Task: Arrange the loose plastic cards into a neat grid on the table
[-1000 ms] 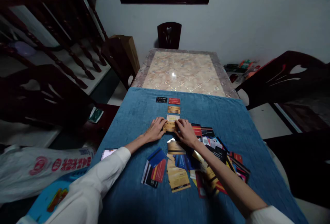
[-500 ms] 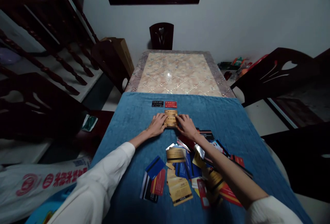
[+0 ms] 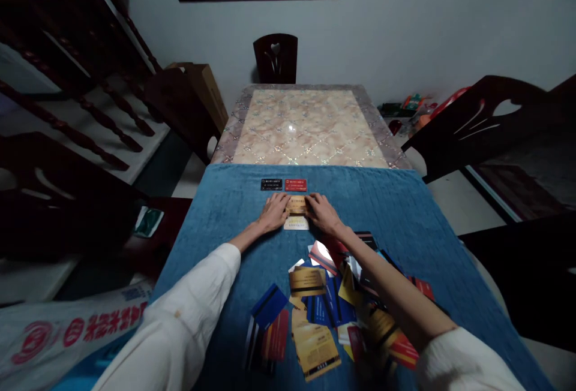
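Note:
My left hand (image 3: pixel 273 213) and my right hand (image 3: pixel 321 213) rest on the blue cloth (image 3: pixel 405 211), fingers curled in from both sides onto a gold card (image 3: pixel 297 204). A white card (image 3: pixel 296 223) lies just below it, between my hands. Beyond the gold card, a black card (image 3: pixel 271 185) and a red card (image 3: pixel 296 185) lie side by side. A loose pile of several cards (image 3: pixel 328 301) in gold, blue, red and black is spread under and beside my right forearm.
The marble tabletop (image 3: pixel 306 130) extends beyond the cloth. Dark wooden chairs stand at the far end (image 3: pixel 275 58), on the right (image 3: pixel 490 121) and on the left (image 3: pixel 58 193). A printed white sack (image 3: pixel 58 334) lies at lower left. A cardboard box (image 3: pixel 204 88) stands by the stair railing.
Both hands slid the gold card away from me, up to just under the black and red cards. The white card now shows below it.

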Tool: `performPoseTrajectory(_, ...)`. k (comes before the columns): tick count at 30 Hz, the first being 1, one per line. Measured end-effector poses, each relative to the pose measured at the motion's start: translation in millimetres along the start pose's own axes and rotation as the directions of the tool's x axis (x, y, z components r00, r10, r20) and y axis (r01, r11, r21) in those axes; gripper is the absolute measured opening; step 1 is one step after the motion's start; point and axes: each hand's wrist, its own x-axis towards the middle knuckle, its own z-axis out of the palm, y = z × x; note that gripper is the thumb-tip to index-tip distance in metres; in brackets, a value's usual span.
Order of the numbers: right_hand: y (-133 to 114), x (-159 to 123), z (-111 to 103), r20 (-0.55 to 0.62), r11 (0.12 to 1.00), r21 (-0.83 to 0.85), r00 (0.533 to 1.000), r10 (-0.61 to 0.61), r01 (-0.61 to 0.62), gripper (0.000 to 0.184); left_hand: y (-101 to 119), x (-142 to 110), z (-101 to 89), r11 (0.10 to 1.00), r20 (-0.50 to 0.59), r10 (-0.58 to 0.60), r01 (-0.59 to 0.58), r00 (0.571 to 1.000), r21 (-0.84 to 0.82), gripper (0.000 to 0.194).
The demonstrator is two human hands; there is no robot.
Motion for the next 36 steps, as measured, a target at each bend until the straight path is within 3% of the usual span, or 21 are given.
performPoseTrajectory(13,8.7,24.6,9.5,0.070,0.996,0.034,0.995,0.075,-0.077,0.047,-10.9,25.2,3.3,0.998,0.111,-0.043,0.038,0.993,0.049,0.042)
performPoseTrajectory(25,16.8,26.4,18.3,0.047,1.000,0.006,0.998,0.031,-0.031,0.041,-11.0,28.5,3.4,0.998,0.134,-0.039,0.032,0.990,0.053,0.039)
performPoseTrajectory(36,10.4,22.2,10.9,0.060,0.998,0.009,0.997,0.055,-0.056,0.040,-6.9,31.6,-0.3,0.994,0.165,-0.040,0.023,0.985,0.103,0.037)
